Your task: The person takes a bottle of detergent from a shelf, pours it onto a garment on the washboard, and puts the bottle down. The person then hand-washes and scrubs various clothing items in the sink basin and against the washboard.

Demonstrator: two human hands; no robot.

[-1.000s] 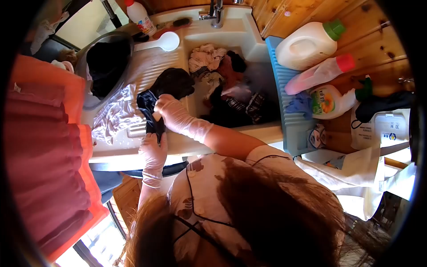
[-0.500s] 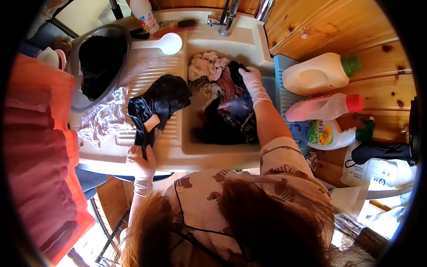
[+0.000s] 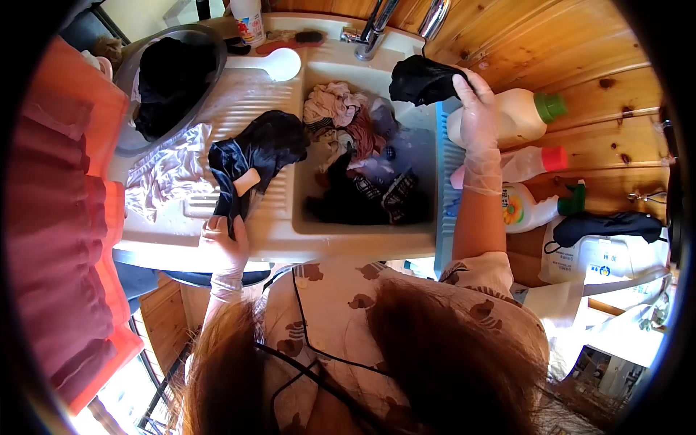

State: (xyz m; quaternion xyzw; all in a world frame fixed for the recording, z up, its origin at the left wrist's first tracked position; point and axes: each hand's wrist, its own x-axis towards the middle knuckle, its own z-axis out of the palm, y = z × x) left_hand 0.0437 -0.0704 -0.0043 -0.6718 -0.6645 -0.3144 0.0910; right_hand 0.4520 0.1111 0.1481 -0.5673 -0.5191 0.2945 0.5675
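My gloved left hand (image 3: 225, 243) pinches the lower end of a shiny black garment (image 3: 272, 141) spread on the ribbed washboard part of the sink. A pale bar of soap (image 3: 246, 181) rests on that garment, just beyond my fingers. My gloved right hand (image 3: 478, 109) is closed on a bunched black cloth (image 3: 423, 80), held up over the basin's far right corner beside the detergent bottles. Below it, wet laundry (image 3: 341, 109) in pale, pink and dark colours sits in cloudy water in the basin (image 3: 297, 210).
A white garment (image 3: 170, 170) and a grey tub (image 3: 217, 54) with black clothes are at the left. A white scoop (image 3: 283, 65) and a brush (image 3: 301, 38) lie behind, near the faucet (image 3: 368, 47). A cream jug (image 3: 511, 119) and other bottles line the right.
My right hand has lifted the black cloth out of the basin, up and to the right. My left hand keeps its hold on the black garment.
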